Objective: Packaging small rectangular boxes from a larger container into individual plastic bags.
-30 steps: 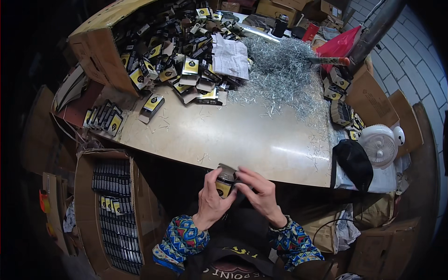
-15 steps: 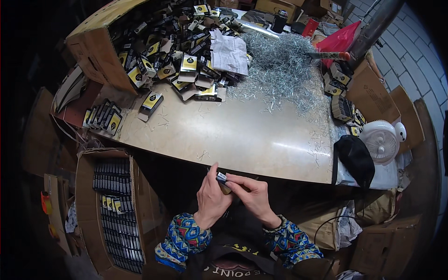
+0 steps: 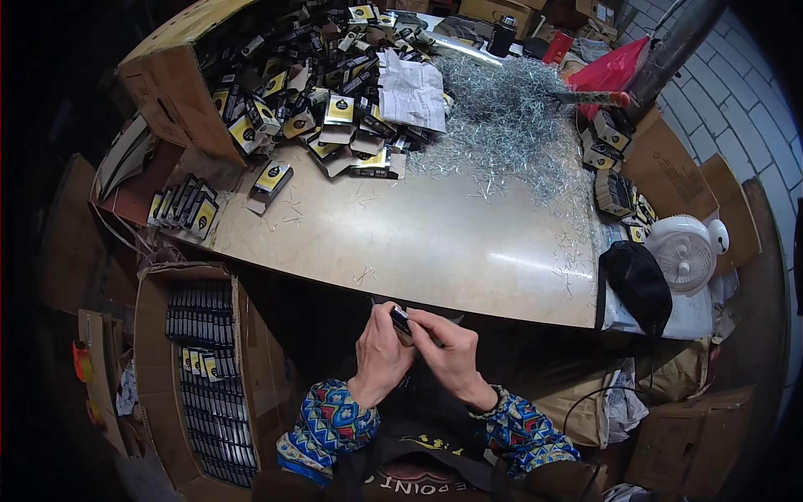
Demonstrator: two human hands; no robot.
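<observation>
Just off the near edge of the table, I hold a small dark carton [image 3: 401,320] between both hands. My left hand [image 3: 381,356] wraps round its left side, with the thumb and fingers bent over it. On the other side, the fingertips of my right hand [image 3: 452,351] pinch the carton's upper end. Much of the carton is hidden by my fingers, so I cannot tell whether its flap is closed. On the table lie a heap of thin, shiny metal nails [image 3: 502,117] and a single black-and-yellow carton [image 3: 270,184].
Many black-and-yellow cartons [image 3: 339,109] spill from a big cardboard box [image 3: 180,100], with a crumpled paper sheet [image 3: 411,94] on top. Lower left stands an open box [image 3: 150,368] packed with rows of cartons. A white fan [image 3: 682,255] and black pouch [image 3: 636,280] sit at right.
My left hand's raised finger has bent down onto the carton. The carton has turned slightly, showing more of its dark side, and my right fingers have shifted a little.
</observation>
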